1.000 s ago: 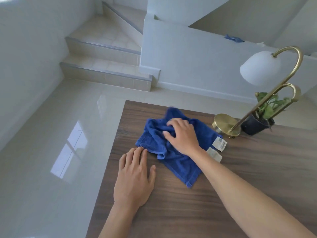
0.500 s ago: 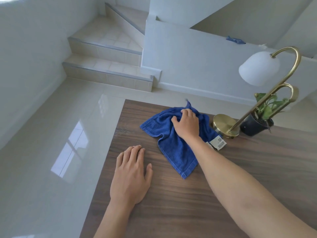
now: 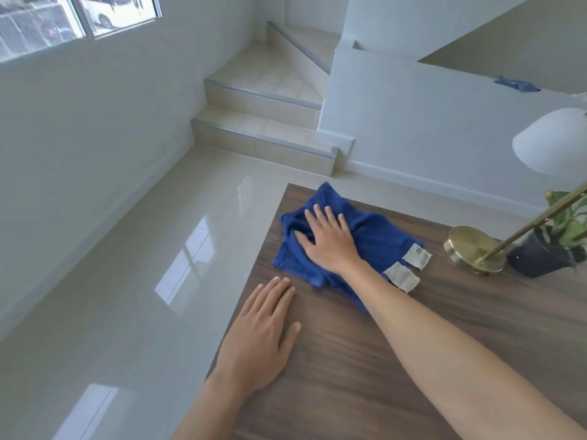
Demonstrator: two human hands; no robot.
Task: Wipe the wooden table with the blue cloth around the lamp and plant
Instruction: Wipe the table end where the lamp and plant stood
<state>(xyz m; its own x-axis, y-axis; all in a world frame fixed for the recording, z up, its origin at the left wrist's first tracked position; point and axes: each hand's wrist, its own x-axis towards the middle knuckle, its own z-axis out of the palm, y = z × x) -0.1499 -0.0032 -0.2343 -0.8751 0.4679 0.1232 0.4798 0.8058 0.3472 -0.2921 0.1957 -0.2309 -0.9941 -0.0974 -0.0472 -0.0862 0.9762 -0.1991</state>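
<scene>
The right hand (image 3: 327,239) is laid flat, fingers straight and spread, on the blue cloth (image 3: 381,239), which is pressed onto the far left corner of the wooden table (image 3: 413,360). The left hand (image 3: 260,331) is rested palm down on bare wood nearby, holding nothing. Glossy pale floor tiles (image 3: 143,249) and steps (image 3: 263,128) are seen beyond. The cloth is rumpled and deep blue. Two white tags (image 3: 401,274) are attached at its right edge, their print too small to read. The brass lamp (image 3: 473,252) and the plant (image 3: 568,223) are set further right.
</scene>
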